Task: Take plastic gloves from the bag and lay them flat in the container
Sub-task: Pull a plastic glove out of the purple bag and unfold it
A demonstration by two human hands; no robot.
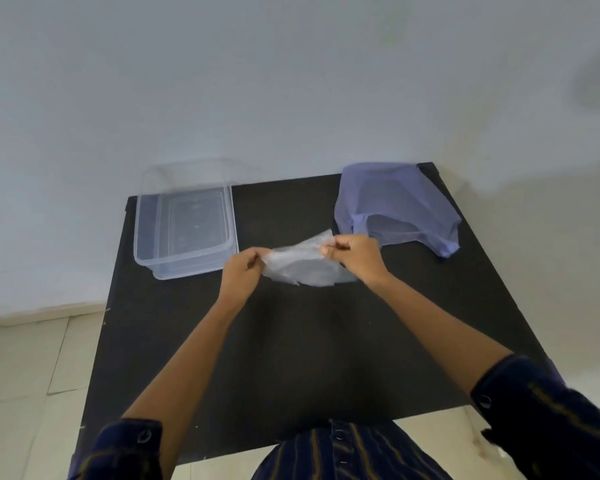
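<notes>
Plastic gloves [305, 263], clear and crumpled, stretched between left hand [243, 271] and right hand [354, 254], both pinched shut on opposite ends, above the table [291, 341] middle. Clear container [184, 230] at far left corner; bluish bag [399, 206] at far right corner.

There is 1 black table [291, 358]. On it stand 1 clear plastic container [184, 233] and 1 pale purple plastic bag [399, 206]. Behind the container leans 1 clear lid [187, 174]. 2 hands are in view, 1 left hand [241, 271] and 1 right hand [355, 254], with 1 bunch of thin plastic gloves [302, 265] between them; how many gloves it holds cannot be told.
</notes>
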